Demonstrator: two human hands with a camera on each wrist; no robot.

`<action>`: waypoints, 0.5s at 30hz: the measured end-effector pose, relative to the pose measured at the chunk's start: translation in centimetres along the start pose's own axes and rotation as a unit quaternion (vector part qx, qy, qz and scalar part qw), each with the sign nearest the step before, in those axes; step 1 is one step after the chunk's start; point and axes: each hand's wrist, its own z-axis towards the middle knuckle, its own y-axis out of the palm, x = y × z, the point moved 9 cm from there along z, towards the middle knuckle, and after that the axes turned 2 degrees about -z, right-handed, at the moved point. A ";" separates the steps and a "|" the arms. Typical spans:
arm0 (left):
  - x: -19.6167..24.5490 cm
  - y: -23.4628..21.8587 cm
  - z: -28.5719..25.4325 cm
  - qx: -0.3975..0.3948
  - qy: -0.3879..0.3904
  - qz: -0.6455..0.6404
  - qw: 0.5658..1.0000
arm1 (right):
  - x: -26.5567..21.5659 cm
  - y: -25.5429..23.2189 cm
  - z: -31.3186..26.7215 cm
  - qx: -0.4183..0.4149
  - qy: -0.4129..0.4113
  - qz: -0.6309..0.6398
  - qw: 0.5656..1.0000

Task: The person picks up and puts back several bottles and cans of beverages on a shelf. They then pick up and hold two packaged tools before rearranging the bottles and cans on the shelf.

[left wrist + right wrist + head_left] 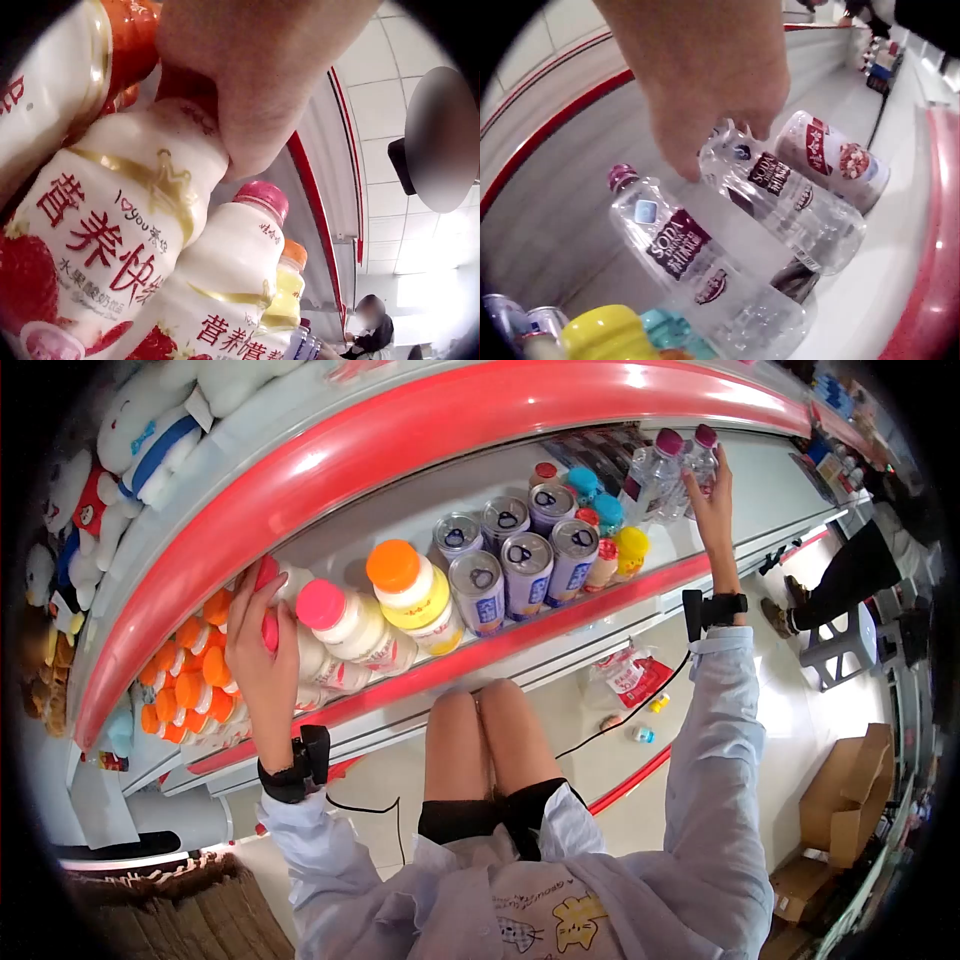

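At the shelf's left end my left hand (258,650) grips a white fruit-yogurt drink bottle (112,202) by its top; the palm and fingers hide most of its cap in the left wrist view. Right beside it is a matching bottle with a pink cap (261,199), strawberries on its label. My right hand (713,510) holds a clear soda drink bottle (795,206) round its neck, its cap hidden by the hand in the right wrist view. A second soda bottle (690,255) with a purple cap stands alongside, and a printed can (836,161) is on the other side.
Several silver-topped cans (526,555) stand mid-shelf, near an orange-capped yellow bottle (410,595). Small bottles, one with a yellow cap (630,543), sit by the soda. Orange-capped bottles (190,690) crowd the left end. A red rim (430,676) runs along the shelf front.
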 end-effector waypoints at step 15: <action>0.4 -0.4 -0.3 -0.017 0.025 -0.001 1.000 | -6.1 3.4 -1.1 -0.064 -0.020 -0.090 0.994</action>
